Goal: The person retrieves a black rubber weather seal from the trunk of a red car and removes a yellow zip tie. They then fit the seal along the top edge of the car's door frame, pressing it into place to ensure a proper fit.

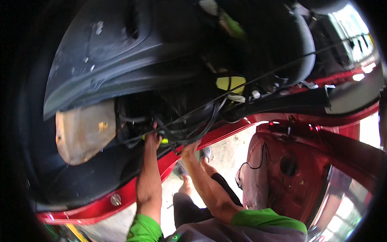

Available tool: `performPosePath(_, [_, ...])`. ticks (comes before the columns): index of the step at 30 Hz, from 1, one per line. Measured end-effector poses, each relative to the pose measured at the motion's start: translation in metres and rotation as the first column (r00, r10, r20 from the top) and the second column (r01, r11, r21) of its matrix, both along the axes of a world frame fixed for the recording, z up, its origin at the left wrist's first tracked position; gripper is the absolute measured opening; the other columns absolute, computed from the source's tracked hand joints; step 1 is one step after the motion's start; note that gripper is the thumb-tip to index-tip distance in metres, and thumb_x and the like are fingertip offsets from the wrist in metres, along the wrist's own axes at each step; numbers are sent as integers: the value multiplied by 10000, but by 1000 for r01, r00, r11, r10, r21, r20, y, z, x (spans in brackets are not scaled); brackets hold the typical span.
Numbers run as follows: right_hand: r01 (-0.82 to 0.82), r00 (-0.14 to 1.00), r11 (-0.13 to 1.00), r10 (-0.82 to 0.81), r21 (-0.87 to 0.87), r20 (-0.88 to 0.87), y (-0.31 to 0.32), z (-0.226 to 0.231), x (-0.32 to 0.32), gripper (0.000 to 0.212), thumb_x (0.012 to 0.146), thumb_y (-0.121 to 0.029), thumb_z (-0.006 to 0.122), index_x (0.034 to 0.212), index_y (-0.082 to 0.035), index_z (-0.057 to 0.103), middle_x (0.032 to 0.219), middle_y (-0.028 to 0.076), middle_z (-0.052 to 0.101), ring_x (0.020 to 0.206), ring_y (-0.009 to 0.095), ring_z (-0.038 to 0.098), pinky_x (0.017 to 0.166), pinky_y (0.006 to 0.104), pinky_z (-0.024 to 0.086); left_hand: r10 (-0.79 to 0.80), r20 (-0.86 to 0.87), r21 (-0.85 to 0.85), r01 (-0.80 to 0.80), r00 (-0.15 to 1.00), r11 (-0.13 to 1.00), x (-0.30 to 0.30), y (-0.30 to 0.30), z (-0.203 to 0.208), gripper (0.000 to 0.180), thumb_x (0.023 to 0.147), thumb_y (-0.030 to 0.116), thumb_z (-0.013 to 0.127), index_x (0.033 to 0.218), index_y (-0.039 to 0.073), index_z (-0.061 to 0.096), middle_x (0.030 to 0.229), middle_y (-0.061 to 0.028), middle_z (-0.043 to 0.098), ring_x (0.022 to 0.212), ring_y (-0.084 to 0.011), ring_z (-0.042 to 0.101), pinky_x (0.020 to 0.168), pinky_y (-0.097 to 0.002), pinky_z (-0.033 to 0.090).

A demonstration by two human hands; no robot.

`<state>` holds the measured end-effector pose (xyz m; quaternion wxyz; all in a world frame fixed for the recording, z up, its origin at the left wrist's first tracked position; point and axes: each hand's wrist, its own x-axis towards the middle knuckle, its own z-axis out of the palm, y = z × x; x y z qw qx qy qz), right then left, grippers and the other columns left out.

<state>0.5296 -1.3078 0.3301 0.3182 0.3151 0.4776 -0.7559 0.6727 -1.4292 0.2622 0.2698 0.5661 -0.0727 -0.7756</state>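
Inside a red car's door opening, a bundle of black cables (201,131) runs along the sill. My left hand (152,140) reaches into the dark space under the dashboard, its fingers bent and partly lost among the cables. A bright yellow-green piece (164,141) shows on both sides of that hand; its kind is unclear. To the right, my right hand (189,149) is closed at the lower edge of the cable bundle, by the red door sill (219,135). Blur and shadow hide the fingertips of both hands.
The dark grey dashboard (109,64) spans the upper left. A bare tan panel (86,133) lies below it. A thin black line (278,72) crosses the opening. On the right stands the open red door (298,177) with its inside exposed. A yellow piece (231,84) lies farther in.
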Motion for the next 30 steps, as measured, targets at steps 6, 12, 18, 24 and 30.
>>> performPosePath(6, [-407,913,913,407,11,23,-30,14,50,736,1023,-633,371,1535,-107,420,1492,137,513,1275,306,550,1062,481,426,-67,244,2,69,967,998,22,43,52,260,993,261,614,1231,164,659,1145,26,688,797,-80,553,611,-226,440])
performPosePath(12, [-913,248,307,941,268,-232,-116,3,54,732,1012,-638,384,1528,-123,437,1474,126,536,1232,299,582,1019,479,464,91,538,-113,-36,838,993,39,77,170,411,957,400,658,1301,186,587,1039,13,667,660,-102,400,598,-252,362])
performPosePath(18, [-630,-698,-578,714,519,-51,-126,-16,9,728,1001,-644,398,1521,-138,455,1455,116,559,1189,291,615,976,476,501,-237,604,-140,394,761,908,41,159,161,543,997,440,628,1459,189,489,916,6,596,583,-67,403,439,-237,303])
performPosePath(24, [-465,-860,-759,510,455,-29,-75,-7,-4,724,990,-649,411,1515,-154,472,1436,105,582,1145,284,648,934,473,539,-260,504,-289,444,824,848,-46,81,182,621,1010,528,587,1524,210,449,918,-19,627,689,-123,551,455,-262,343])
performPosePath(30, [-594,-781,-724,623,350,-36,16,10,-23,720,979,-654,425,1508,-170,489,1417,94,605,1102,277,680,891,471,576,-435,535,-169,597,724,784,-8,52,83,473,1030,462,577,1384,149,589,877,13,631,615,-109,520,425,-261,327])
